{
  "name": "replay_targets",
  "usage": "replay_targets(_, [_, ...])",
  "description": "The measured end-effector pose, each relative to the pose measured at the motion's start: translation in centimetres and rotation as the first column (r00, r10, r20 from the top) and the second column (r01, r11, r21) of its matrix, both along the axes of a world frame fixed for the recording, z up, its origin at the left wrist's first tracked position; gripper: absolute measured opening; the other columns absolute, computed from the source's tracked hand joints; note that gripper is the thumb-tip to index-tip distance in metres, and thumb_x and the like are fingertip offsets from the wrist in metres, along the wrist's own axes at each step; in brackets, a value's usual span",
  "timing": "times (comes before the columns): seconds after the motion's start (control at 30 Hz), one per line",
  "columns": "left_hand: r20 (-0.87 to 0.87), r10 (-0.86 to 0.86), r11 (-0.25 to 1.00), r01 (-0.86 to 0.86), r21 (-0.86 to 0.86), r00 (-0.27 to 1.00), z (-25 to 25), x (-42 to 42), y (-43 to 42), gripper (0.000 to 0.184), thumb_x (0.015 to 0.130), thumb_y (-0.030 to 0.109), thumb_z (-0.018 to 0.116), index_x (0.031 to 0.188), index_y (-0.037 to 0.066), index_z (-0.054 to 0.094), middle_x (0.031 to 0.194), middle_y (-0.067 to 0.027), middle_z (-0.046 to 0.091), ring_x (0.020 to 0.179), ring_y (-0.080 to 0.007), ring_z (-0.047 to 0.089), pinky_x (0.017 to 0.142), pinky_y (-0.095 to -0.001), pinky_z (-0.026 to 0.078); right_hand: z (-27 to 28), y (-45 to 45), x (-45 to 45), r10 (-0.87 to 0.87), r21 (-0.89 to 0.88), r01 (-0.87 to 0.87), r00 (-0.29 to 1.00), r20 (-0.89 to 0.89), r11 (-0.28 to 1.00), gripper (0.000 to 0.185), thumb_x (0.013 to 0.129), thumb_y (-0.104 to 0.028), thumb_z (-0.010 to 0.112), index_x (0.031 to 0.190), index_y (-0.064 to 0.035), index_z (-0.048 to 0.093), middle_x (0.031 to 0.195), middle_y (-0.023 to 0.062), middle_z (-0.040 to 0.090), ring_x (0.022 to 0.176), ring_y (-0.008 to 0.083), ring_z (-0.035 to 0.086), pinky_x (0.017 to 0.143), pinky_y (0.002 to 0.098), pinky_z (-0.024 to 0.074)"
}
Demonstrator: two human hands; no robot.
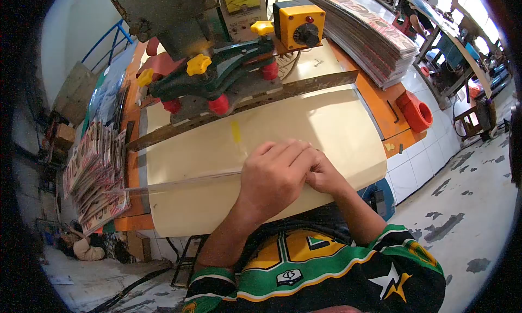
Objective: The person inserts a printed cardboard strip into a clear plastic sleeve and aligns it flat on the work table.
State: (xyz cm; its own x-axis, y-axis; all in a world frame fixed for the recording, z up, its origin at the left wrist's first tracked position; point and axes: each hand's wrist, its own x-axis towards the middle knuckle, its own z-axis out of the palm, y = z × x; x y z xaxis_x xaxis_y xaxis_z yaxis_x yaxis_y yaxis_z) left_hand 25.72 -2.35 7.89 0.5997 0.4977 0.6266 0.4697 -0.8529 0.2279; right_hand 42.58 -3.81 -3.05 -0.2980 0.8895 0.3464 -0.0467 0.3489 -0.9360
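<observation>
My left hand is closed over the cream-coloured work surface, its fingers curled towards my right hand. A thin, clear plastic strip runs leftward from it, seen almost edge-on. My right hand is pressed against the left one with bent fingers; what lies between them is hidden. Beyond the hands stands a press head with a dark green frame, yellow knobs and red feet. Below it a long metal bar crosses the surface. A yellow tape mark shows just ahead of my left hand.
Printed plastic packets lie fanned at the left table edge. A tall stack of printed sheets stands at the right rear. A red tape roll and a hex key lie on the right. A yellow control box sits behind.
</observation>
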Motion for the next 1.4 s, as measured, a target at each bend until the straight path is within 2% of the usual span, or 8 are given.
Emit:
replay_targets(0.37, [0.122, 0.041, 0.987, -0.059, 0.148, 0.992, -1.8, 0.4, -0.3, 0.02, 0.08, 0.01, 0.065, 0.099, 0.01, 0.072, 0.11, -0.0045, 0.076, 0.097, -0.0182, 0.073, 0.078, -0.0323, 0.05, -0.7, -0.3, -0.1, -0.007, 0.005, 0.007, 1.0, 0.015, 1.0, 0.016, 0.095, -0.007, 0.059, 0.106, 0.0017, 0.066, 0.101, 0.0132, 0.072, 0.096, 0.0213, 0.066, 0.088, 0.0347, 0.0519])
replay_targets(0.7, [0.273, 0.048, 0.993, -0.076, 0.091, 0.961, -2.5, 0.3, -1.0, 0.019, 0.081, 0.003, 0.066, 0.099, 0.005, 0.072, 0.098, -0.0071, 0.075, 0.084, -0.0194, 0.074, 0.068, -0.0297, 0.048, 0.4, -0.3, -0.1, 0.064, 0.163, -0.074, 0.996, 0.068, 0.984, 0.02, 0.095, -0.001, 0.059, 0.113, -0.0018, 0.065, 0.103, 0.0128, 0.071, 0.091, 0.0188, 0.066, 0.084, 0.0346, 0.0528])
replay_targets(0.9, [0.359, 0.068, 0.998, -0.067, -0.014, 0.931, -2.3, -0.2, -1.9, 0.009, 0.094, 0.005, 0.062, 0.095, 0.005, 0.071, 0.091, -0.0098, 0.077, 0.079, -0.0239, 0.074, 0.067, -0.0329, 0.053, 0.7, -1.1, -0.7, 0.042, 0.104, -0.055, 0.992, 0.121, 0.993, 0.026, 0.095, -0.003, 0.063, 0.121, -0.0042, 0.065, 0.111, 0.0146, 0.072, 0.097, 0.0261, 0.07, 0.087, 0.0342, 0.0527])
replay_targets(0.97, [0.66, 0.107, 0.976, 0.047, -0.211, 0.744, -2.9, -0.5, -2.4, 0.016, 0.1, 0.011, 0.059, 0.091, 0.002, 0.067, 0.085, -0.0139, 0.074, 0.074, -0.0232, 0.072, 0.066, -0.034, 0.055, 1.2, -1.2, -1.1, 0.054, 0.12, -0.067, 0.993, 0.105, 0.99, 0.029, 0.096, -0.005, 0.063, 0.125, -0.0066, 0.066, 0.116, 0.0147, 0.072, 0.101, 0.0289, 0.071, 0.088, 0.0355, 0.0534])
replay_targets(1.1, [0.671, 0.314, 0.913, -0.02, -0.407, 0.672, 1.8, -0.8, -3.7, 0.028, 0.104, 0.021, 0.057, 0.088, -0.001, 0.062, 0.08, -0.0165, 0.071, 0.068, -0.022, 0.069, 0.062, -0.036, 0.057, 3.8, -2.2, -1.2, 0.067, 0.006, -0.068, 0.993, 0.1, 0.998, 0.029, 0.092, 0.004, 0.065, 0.119, -0.0035, 0.07, 0.115, 0.0153, 0.073, 0.104, 0.0278, 0.071, 0.089, 0.0329, 0.0536])
replay_targets(1.17, [0.802, 0.235, 0.887, 0.216, -0.408, 0.55, 1.9, -1.8, -4.3, 0.038, 0.104, 0.033, 0.059, 0.089, -0.002, 0.062, 0.078, -0.0148, 0.071, 0.063, -0.0195, 0.064, 0.065, -0.035, 0.057, 4.3, -2.1, -0.5, 0.114, 0.025, -0.116, 0.992, 0.059, 0.993, 0.037, 0.09, 0.006, 0.065, 0.125, -0.0066, 0.07, 0.122, 0.0155, 0.072, 0.11, 0.0255, 0.07, 0.094, 0.0343, 0.0532])
replay_targets(1.3, [0.524, 0.371, 0.837, -0.033, -0.546, 0.767, 4.1, -3.7, -4.6, 0.061, 0.098, 0.056, 0.061, 0.108, -0.004, 0.067, 0.097, -0.0165, 0.076, 0.078, -0.0183, 0.07, 0.079, -0.0358, 0.055, 5.1, -1.5, 0.1, 0.152, -0.007, -0.152, 0.983, 0.104, 0.988, 0.037, 0.095, -0.005, 0.064, 0.132, -0.0118, 0.067, 0.126, 0.0111, 0.071, 0.11, 0.027, 0.071, 0.094, 0.0359, 0.0542])
replay_targets(1.4, [0.477, 0.271, 0.916, -0.072, -0.394, 0.836, 4.3, -5.2, -3.8, 0.06, 0.093, 0.05, 0.068, 0.118, -0.004, 0.066, 0.103, -0.0153, 0.075, 0.085, -0.0247, 0.074, 0.082, -0.0356, 0.056, 4.1, -1.4, 0.0, 0.148, 0.015, -0.15, 0.984, 0.096, 0.989, 0.037, 0.094, -0.003, 0.065, 0.13, -0.0113, 0.069, 0.125, 0.0095, 0.072, 0.111, 0.0259, 0.071, 0.095, 0.0353, 0.0542])
